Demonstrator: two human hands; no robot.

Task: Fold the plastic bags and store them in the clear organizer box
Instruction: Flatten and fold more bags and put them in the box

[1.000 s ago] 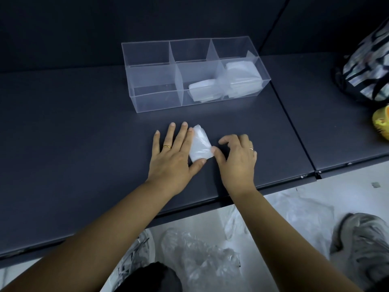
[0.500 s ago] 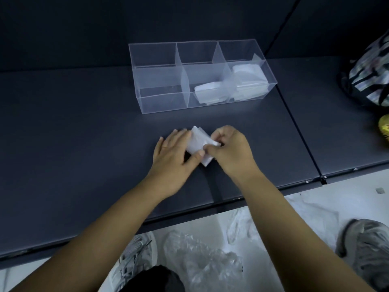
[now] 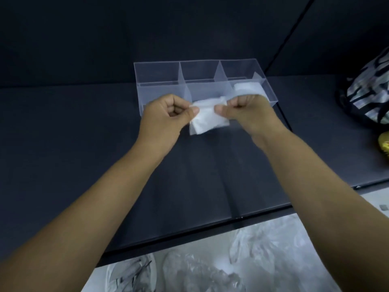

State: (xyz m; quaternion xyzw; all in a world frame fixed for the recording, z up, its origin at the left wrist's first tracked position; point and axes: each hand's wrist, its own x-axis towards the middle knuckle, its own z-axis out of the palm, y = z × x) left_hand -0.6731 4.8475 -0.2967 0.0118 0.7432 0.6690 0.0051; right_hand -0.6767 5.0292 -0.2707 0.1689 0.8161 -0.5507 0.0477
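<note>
Over the dark grey flat tabletop (image 3: 63,144), the left hand (image 3: 166,116) pinches the left edge of a small folded white plastic bag (image 3: 207,120), held in front of the clear rectangular compartmented organizer box (image 3: 160,93), while the right hand (image 3: 248,111) pinches its right edge.

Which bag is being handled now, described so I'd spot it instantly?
On the dark table, look just in front of the clear organizer box. The folded white bag is pinched between left hand and right hand. Unlike the stored bag in the right compartment, it is outside.
</note>
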